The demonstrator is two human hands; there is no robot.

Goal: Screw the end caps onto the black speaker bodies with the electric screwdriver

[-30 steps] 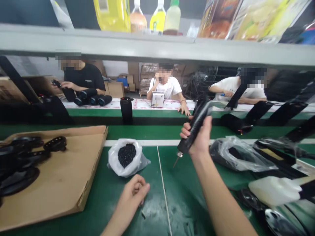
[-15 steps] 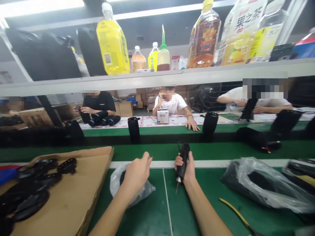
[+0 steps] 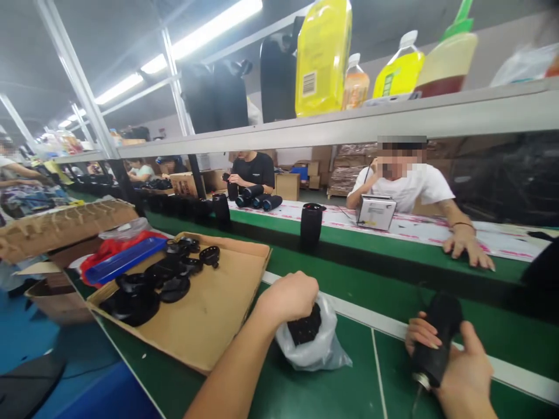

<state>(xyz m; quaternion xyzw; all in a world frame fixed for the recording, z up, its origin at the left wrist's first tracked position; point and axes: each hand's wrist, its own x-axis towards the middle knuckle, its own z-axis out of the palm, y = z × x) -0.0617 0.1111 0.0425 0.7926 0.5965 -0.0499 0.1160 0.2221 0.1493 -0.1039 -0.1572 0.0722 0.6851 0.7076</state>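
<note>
My left hand (image 3: 292, 298) is closed with fingers curled down at the rim of a clear plastic bag (image 3: 314, 356); whatever the fingertips hold, if anything, is hidden. Small dark pieces (image 3: 305, 329), too fine to name surely, fill the bag, which sits on the green bench (image 3: 279, 396). At the right, my right hand (image 3: 463, 361) is wrapped round a black electric screwdriver (image 3: 439, 331), its bit pointing down toward the bench. Left of my left arm, a shallow cardboard tray (image 3: 222, 302) carries several black plastic parts (image 3: 174, 270).
Beyond the bench runs a green strip with a black cylinder (image 3: 311, 224) standing on it. A person in white (image 3: 406, 192) sits opposite, one hand flat beside a small metal box (image 3: 376, 212). Overhead, a shelf (image 3: 279, 131) holds bottles. A blue tray (image 3: 126, 259) lies far left.
The view has swung left, bringing the whole cardboard tray into sight. My left hand now sits at the back of the bag, its contents showing. My right hand still holds the screwdriver.
</note>
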